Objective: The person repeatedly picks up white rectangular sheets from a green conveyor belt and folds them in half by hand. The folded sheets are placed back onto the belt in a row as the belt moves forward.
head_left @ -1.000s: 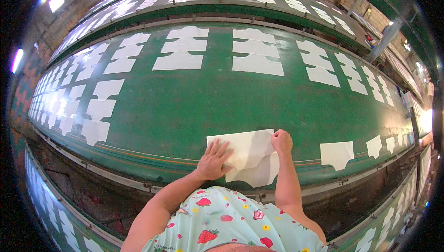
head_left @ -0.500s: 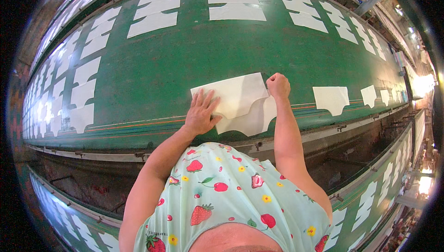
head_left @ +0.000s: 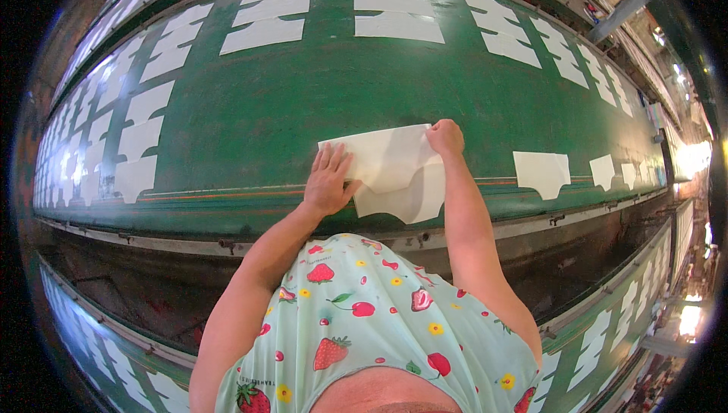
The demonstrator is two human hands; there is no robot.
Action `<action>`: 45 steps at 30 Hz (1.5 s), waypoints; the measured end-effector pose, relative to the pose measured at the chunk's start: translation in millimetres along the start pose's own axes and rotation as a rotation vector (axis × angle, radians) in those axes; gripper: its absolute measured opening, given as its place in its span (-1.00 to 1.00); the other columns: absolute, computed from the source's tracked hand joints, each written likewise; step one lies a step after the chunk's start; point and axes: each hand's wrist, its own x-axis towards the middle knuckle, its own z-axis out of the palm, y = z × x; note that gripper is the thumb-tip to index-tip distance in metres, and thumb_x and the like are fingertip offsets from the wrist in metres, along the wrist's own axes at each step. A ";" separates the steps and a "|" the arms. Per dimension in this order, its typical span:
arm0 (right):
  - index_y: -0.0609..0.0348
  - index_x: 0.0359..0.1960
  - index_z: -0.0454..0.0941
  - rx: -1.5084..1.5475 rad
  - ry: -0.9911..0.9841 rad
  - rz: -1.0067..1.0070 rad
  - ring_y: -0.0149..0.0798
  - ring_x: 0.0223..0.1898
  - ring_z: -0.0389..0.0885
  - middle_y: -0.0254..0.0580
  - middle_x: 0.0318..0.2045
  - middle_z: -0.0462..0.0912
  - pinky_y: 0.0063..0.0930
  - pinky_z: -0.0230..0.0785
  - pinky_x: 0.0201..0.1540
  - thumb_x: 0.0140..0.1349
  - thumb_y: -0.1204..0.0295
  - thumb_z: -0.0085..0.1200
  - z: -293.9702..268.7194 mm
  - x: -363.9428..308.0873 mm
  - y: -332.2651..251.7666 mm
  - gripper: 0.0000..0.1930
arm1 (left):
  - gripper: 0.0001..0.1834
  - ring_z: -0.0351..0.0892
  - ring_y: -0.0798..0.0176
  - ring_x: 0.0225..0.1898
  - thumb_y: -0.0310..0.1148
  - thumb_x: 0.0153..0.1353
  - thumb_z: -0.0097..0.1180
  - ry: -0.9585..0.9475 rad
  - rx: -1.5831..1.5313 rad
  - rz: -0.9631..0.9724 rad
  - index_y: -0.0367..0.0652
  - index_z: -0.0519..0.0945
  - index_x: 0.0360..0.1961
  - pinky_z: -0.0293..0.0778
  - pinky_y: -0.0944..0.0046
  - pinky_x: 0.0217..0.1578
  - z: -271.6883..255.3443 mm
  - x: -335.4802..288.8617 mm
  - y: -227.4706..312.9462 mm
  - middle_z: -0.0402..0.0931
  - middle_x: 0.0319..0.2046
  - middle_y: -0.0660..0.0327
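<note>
In front of me a white cut garment piece [head_left: 381, 159], with curved cut-outs, lies over another white piece [head_left: 409, 204] on the green table. My left hand [head_left: 328, 178] is spread flat on the left end of the top piece, fingers pointing away from me. At its far right corner, my right hand [head_left: 446, 138] is closed with its fingers curled in. The corner runs into that fist, and the fingertips are hidden. A soft shadow falls across the right half of the top piece.
The long green table [head_left: 265, 102] bears rows of similar white pieces [head_left: 398, 15] on its far side and at the left. Single pieces [head_left: 541, 174] lie along the near edge at right. A metal rail [head_left: 182, 244] edges the table. Another green table stands behind me.
My right fist has shifted left onto the far right corner of the top piece; before, it was beside that edge. My left hand stays flat on the cloth. The view has shifted slightly.
</note>
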 end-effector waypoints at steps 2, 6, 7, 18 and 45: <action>-0.01 -0.35 0.89 0.030 -0.016 0.003 0.14 -0.15 0.87 0.05 -0.23 0.87 0.00 0.71 -0.02 0.10 0.25 0.35 0.0 2.3 4.2 -0.82 | -0.23 0.04 -0.46 0.66 0.10 0.44 0.23 -0.001 0.002 -0.008 -0.24 0.52 0.48 0.00 -0.26 0.65 -0.8 0.3 0.2 0.23 0.62 -0.18; 0.02 -0.36 0.88 0.077 -0.012 0.000 0.13 -0.16 0.87 0.06 -0.24 0.87 0.00 0.70 -0.03 0.09 0.24 0.36 -2.3 1.4 13.9 -0.81 | -0.20 0.01 -0.49 0.66 0.13 0.43 0.23 -0.025 0.005 -0.028 -0.24 0.51 0.49 -0.01 -0.28 0.65 -1.9 1.5 0.4 0.21 0.62 -0.19; 0.03 -0.37 0.88 0.082 -0.010 0.002 0.13 -0.16 0.87 0.06 -0.24 0.87 0.00 0.70 -0.03 0.09 0.24 0.36 -2.8 0.5 15.5 -0.81 | -0.19 0.01 -0.49 0.66 0.13 0.43 0.23 -0.020 0.006 -0.026 -0.24 0.51 0.49 -0.01 -0.29 0.65 -1.6 1.9 0.2 0.20 0.62 -0.19; 0.15 -0.33 0.70 0.346 0.113 -0.297 -0.08 -0.31 0.79 -0.06 -0.35 0.80 -0.17 0.63 -0.18 0.23 0.33 0.40 -27.9 -71.2 -21.0 -0.82 | -0.09 -0.06 -0.41 0.71 0.17 0.39 0.28 -0.066 0.071 -0.211 -0.16 0.39 0.59 0.02 -0.22 0.64 11.1 9.5 6.8 0.09 0.68 -0.16; 0.23 -0.23 0.66 1.193 -1.047 -0.363 -0.44 -0.22 0.73 -0.28 -0.28 0.78 -0.49 0.60 -0.07 0.35 0.70 0.31 42.6 -275.6 -218.3 -0.89 | -0.91 0.65 0.53 -0.24 -0.48 0.40 0.43 0.535 -0.922 -0.753 -0.30 0.82 -0.16 0.55 0.43 -0.16 -224.0 -269.1 -246.5 0.77 -0.29 0.37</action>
